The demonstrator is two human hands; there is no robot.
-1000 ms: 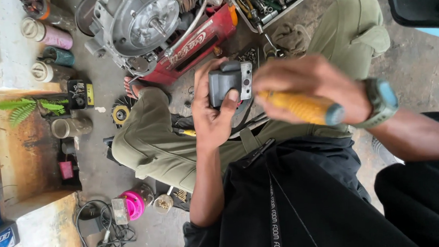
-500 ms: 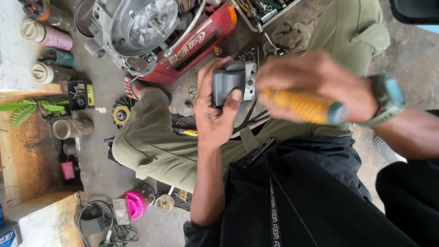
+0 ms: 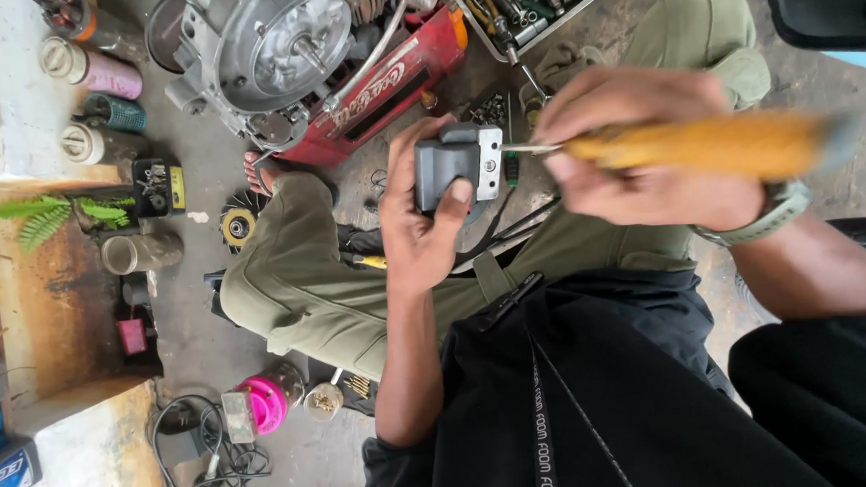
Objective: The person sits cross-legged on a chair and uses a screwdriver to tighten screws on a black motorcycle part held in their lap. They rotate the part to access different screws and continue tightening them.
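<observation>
Left hand (image 3: 423, 239) grips the small gray box (image 3: 459, 165); right hand (image 3: 645, 143), at 3 o'clock, holds the yellow screwdriver (image 3: 704, 145). Tip could slip off, jabbing fingers.

The person is wearing a black short-sleeved top with a thin line of pale lettering running down the front, and olive-green trousers creasing at the knees. The left hand (image 3: 432, 224) is showing bare, forearm uncovered. The right hand (image 3: 646, 153) is carrying a grey-green wristwatch (image 3: 772, 214) on its wrist.
</observation>
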